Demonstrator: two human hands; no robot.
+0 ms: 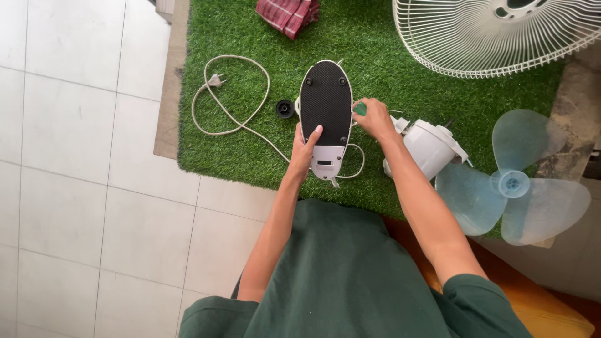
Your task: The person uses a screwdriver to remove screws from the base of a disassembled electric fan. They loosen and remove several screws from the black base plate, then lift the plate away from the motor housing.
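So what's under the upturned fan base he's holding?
Green artificial turf lies under the fan base; a white cord loops out beside it. The base's downward-facing side and the turf directly beneath are covered.

At frame centre a white fan base [325, 119] shows a black, finely dotted underside on bright green turf [238, 31]. A red-checked cloth [288, 14] lies top centre; pale translucent blue blades [519, 181] lie right, a white wire grille [494, 37] sits upper right, and grey-white tiles [75, 156] fill the left.
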